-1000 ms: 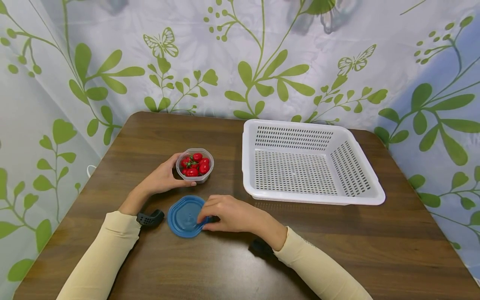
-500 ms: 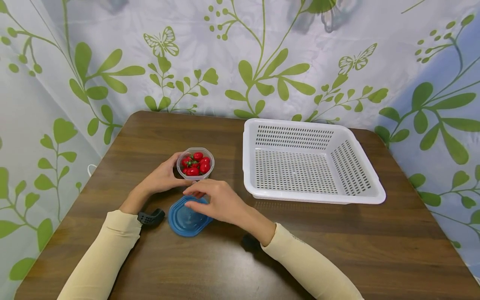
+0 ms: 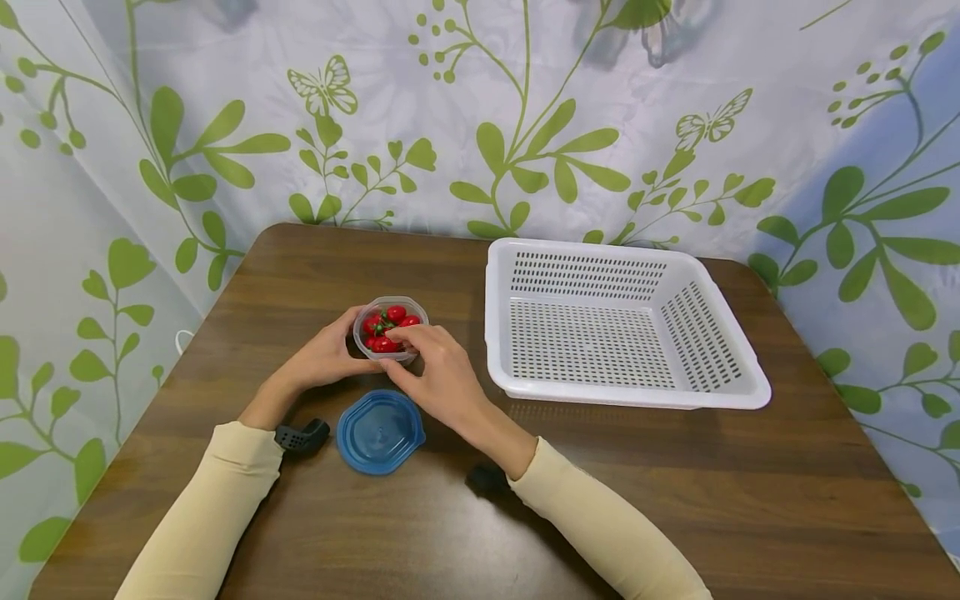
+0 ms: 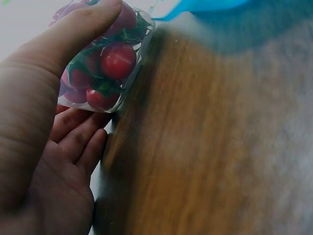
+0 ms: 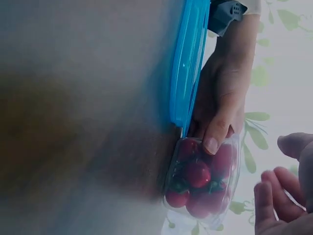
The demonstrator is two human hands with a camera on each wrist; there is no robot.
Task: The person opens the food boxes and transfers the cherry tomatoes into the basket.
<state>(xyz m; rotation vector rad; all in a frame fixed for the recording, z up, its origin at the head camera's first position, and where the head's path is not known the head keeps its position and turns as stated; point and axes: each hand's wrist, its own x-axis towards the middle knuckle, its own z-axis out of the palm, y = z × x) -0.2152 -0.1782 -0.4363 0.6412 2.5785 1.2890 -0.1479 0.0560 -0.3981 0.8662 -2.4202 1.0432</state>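
In the head view my left hand (image 3: 322, 354) grips the side of a small clear plastic container (image 3: 390, 299), thumb at the front, fingers around the far side. Red cherry tomatoes (image 3: 396, 313) with green stems fill it, and show through its wall in both wrist views. My right hand (image 3: 442, 371) reaches over the container's right side, its fingertips over the tomatoes. In the right wrist view those fingers (image 5: 279, 196) are bent loosely, apart from the thumb, with nothing between them. A blue lid (image 3: 378, 433) lies on the table just in front of the container.
A white perforated plastic basket (image 3: 630, 395) stands at the back right of the brown wooden table (image 3: 360, 533). Behind the table hangs a leaf-patterned curtain (image 3: 420, 83). A dark band (image 3: 303, 436) is on my left wrist.
My right hand has left the blue lid and moved up and away to the container, over the tomatoes. The left hand keeps its hold on the container in place.
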